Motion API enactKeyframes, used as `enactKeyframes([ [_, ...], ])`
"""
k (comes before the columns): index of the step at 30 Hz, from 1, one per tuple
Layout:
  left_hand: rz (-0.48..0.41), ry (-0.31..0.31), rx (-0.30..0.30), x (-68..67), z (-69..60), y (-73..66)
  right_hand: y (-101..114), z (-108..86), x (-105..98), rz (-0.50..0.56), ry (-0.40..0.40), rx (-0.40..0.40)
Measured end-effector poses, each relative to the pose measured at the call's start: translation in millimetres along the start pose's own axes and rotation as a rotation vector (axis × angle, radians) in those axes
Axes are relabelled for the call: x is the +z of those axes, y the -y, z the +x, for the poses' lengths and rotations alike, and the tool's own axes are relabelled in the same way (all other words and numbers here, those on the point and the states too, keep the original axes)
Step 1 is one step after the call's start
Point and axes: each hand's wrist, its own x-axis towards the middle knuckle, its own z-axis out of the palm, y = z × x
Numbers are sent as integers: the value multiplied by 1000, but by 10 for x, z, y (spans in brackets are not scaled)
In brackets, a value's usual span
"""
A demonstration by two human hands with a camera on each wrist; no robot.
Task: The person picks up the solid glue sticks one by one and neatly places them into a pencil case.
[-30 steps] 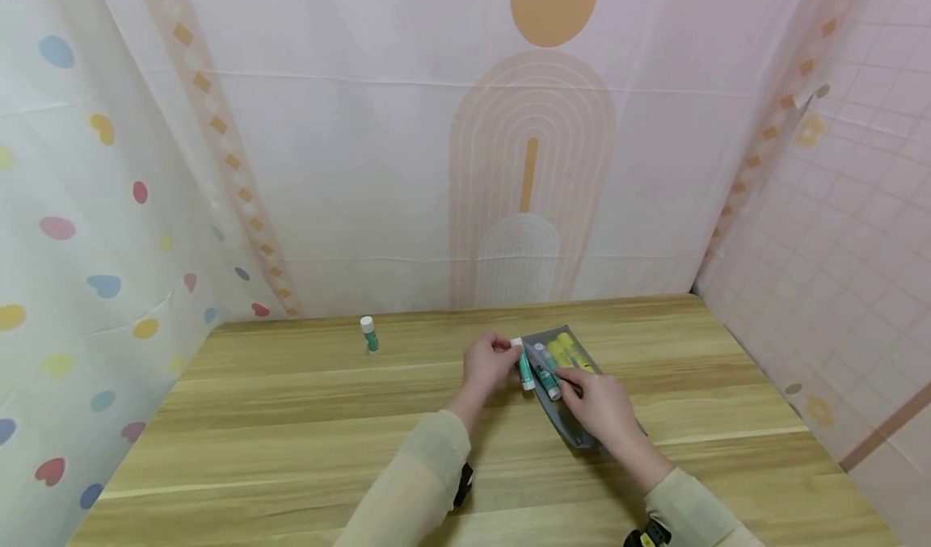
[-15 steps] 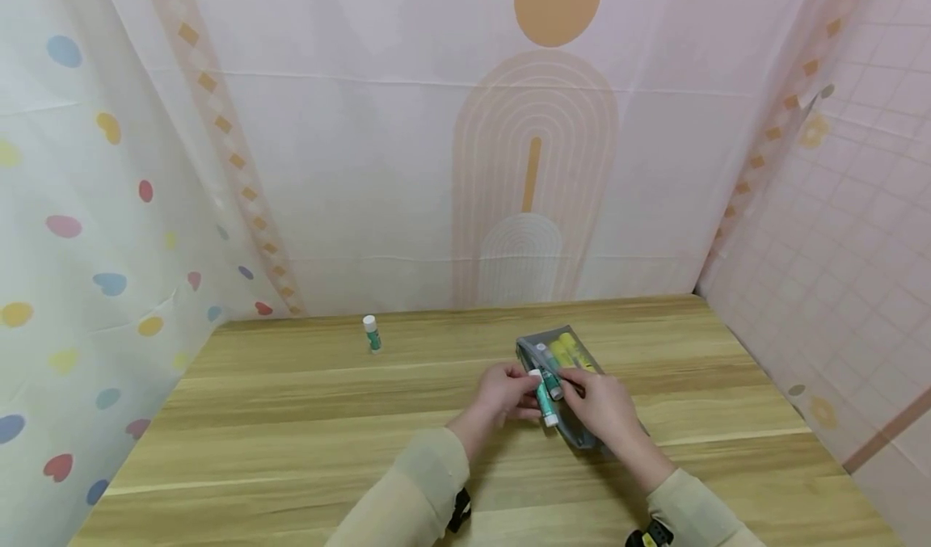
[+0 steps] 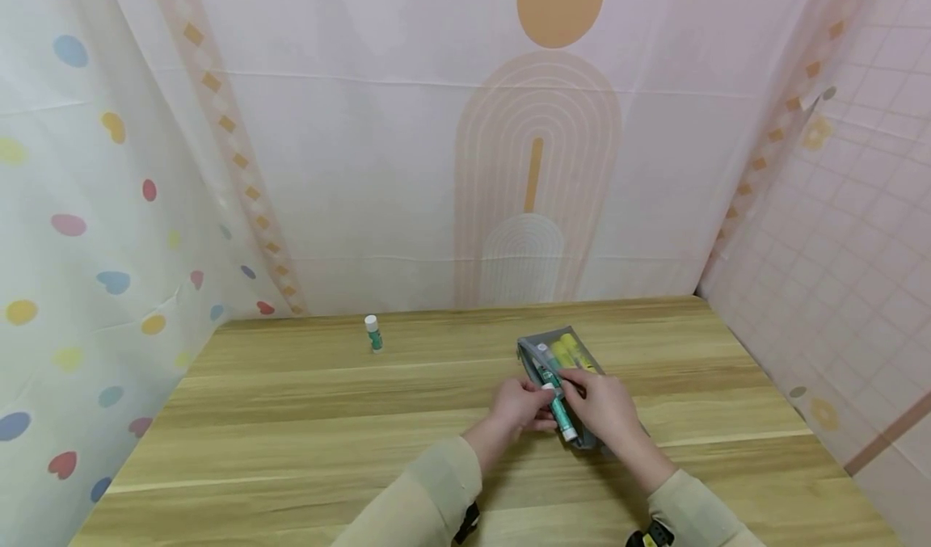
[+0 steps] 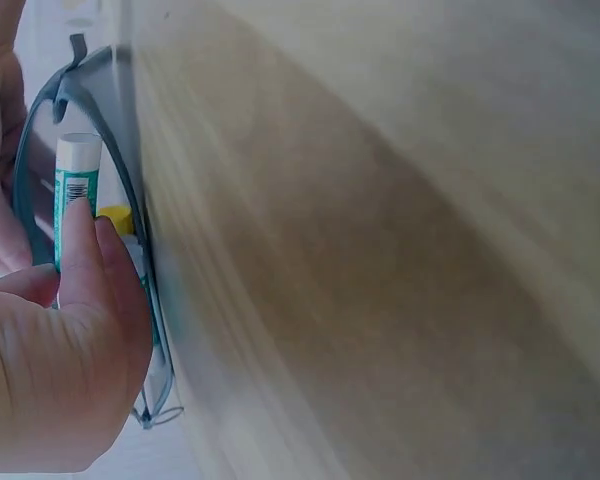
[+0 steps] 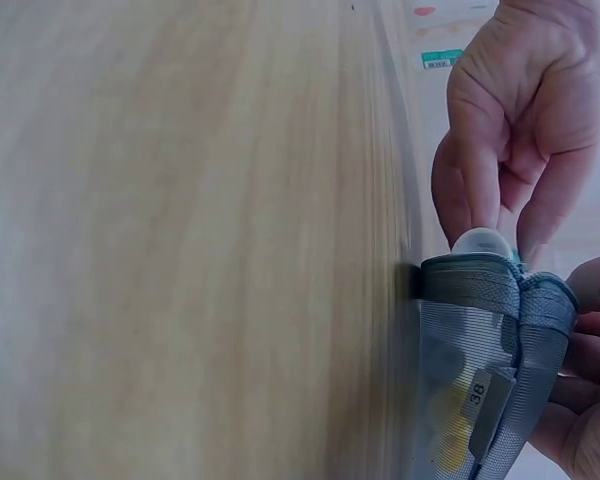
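A green glue stick with white ends (image 3: 561, 414) is pinched between the thumb and fingers of my left hand (image 3: 516, 406). It lies slanted at the open mouth of a grey mesh zip pouch (image 3: 534, 339). My right hand (image 3: 609, 408) grips the pouch's edge and holds the mouth apart; the right wrist view shows its fingers (image 5: 592, 350) against the mesh side. Inside the pouch are another green glue stick (image 3: 549, 376) and yellow sticks (image 3: 572, 347). In the left wrist view the held glue stick (image 4: 77, 170) stands within the zip opening (image 4: 130, 180).
One more green-and-white glue stick (image 3: 374, 334) stands upright at the back left of the wooden table (image 3: 305, 418). Patterned cloth (image 3: 364, 167) hangs behind the table and at both sides.
My left hand has moved right and toward me with the glue stick, from beside the pouch's left edge to over its mouth. The right hand has kept its grip on the pouch.
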Motion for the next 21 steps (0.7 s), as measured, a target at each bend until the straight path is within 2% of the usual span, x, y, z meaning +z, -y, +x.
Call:
enactKeyframes([
  [8, 50, -3, 50, 81, -44, 47, -8, -6, 11, -2, -1, -3],
  [21, 58, -26, 24, 111, -52, 26, 5, -10, 18, -15, -9, -6],
])
